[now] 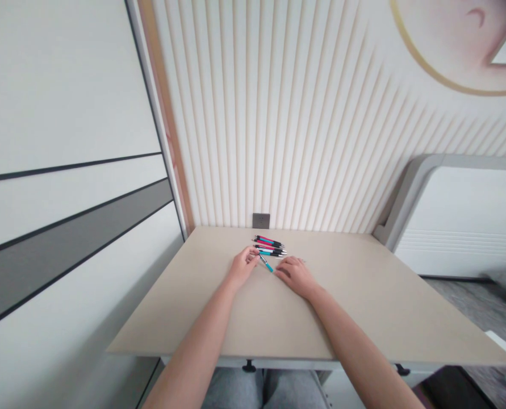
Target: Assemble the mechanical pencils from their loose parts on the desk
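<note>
My left hand (245, 264) has its thumb and fingers pinched at the upper end of a teal pen (267, 263), which slants down to the right just above or on the desk. Close to the pen's lower end, my right hand (296, 275) rests low over the desktop with fingers bent and pressed together. A tiny pale tip shows past its knuckles; what it belongs to is hidden. Behind both hands lie several pens (270, 247) in a loose row, pink, teal and white with black grips, their tips pointing right.
The beige desk (342, 318) stands against a ribbed cream wall (278, 125) with a dark socket (261, 220) just above its back edge. A white cabinet (74, 250) rises at the left. A grey-and-white headboard (457, 216) is at the right. Black drawer knobs (249, 366) sit under the front edge.
</note>
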### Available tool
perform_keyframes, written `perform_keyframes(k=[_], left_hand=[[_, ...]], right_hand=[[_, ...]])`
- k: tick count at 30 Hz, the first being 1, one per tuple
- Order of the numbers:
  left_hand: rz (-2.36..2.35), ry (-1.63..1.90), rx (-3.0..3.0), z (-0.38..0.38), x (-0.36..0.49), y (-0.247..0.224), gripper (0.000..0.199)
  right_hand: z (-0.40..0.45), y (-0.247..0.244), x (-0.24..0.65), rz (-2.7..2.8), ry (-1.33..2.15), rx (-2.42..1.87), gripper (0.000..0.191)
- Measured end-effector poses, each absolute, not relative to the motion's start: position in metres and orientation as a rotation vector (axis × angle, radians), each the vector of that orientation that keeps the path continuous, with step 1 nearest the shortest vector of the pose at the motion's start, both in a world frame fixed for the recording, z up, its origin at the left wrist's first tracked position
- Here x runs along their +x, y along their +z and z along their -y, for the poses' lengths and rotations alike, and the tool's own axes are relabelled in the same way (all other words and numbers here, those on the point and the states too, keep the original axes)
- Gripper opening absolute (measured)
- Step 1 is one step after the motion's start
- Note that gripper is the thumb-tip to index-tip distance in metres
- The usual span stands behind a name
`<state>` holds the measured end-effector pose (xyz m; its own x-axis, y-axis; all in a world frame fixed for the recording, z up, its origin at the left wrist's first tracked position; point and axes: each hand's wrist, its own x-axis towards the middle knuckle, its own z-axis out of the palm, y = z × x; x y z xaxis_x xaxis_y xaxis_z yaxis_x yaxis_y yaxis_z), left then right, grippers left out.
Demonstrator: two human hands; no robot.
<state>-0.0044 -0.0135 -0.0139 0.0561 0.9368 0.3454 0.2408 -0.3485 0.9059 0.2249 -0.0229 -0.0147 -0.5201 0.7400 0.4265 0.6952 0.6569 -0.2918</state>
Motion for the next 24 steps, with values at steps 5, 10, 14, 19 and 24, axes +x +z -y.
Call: perform_keyframes(k=[5, 10, 14, 19, 24], left_hand=[[-1.168, 1.323, 1.675, 0.014, -0.004, -0.013, 0.027], [-1.158, 1.317, 1.677, 0.017, -0.004, -0.013, 0.026], [-1.147, 1.334, 1.663, 0.017, -0.004, -0.013, 0.027], [-1.157, 1.355, 1.609, 0.014, -0.005, -0.012, 0.033], [-1.21, 1.328, 1.566, 0.01, -0.006, -0.011, 0.035]], right_hand=[[0.025, -0.013, 0.221, 2.377, 0.121, -1.085, 0.027], [0.027, -0.015, 0.213, 2.366, 0.146, -1.068, 0.025], [0.025, -0.017, 0.211, 2.349, 0.18, -1.068, 0.021], [0.024, -0.016, 0.213, 2.356, 0.204, -1.067, 0.018], [0.025, -0.015, 0.213, 2.334, 0.209, -1.091, 0.015]])
